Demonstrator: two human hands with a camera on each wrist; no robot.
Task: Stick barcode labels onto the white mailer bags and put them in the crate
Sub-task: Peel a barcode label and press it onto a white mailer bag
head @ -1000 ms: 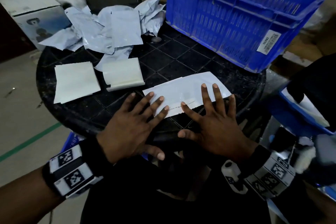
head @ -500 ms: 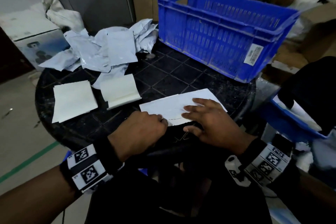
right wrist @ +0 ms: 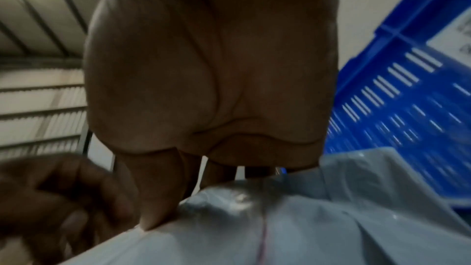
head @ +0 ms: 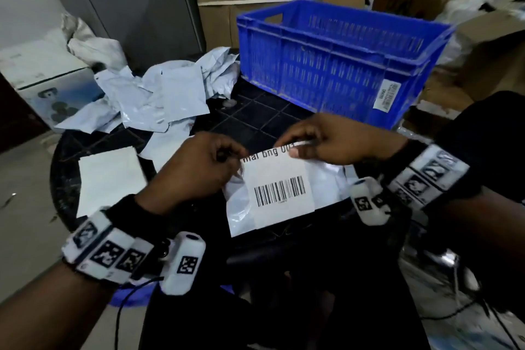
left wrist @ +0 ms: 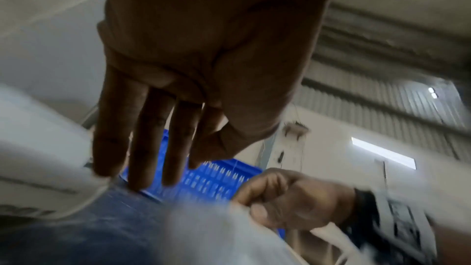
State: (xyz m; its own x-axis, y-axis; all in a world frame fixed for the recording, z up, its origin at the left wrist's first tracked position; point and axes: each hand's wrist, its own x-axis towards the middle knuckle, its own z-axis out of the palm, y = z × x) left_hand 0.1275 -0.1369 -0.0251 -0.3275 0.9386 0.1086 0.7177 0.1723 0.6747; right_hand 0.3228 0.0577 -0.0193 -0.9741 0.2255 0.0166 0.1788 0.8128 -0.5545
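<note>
Two hands hold one white mailer bag (head: 287, 196) above the near edge of the dark counter (head: 250, 119), its barcode label (head: 279, 190) facing me. My left hand (head: 196, 170) has its grip pinched on the bag's top left corner; my right hand (head: 326, 142) pinches the top edge further right. The blue crate (head: 335, 65) stands on the counter beyond the bag, and a heap of loose mailer bags (head: 159, 99) lies to its left, with a white sheet stack (head: 109, 176) nearer me.
</note>
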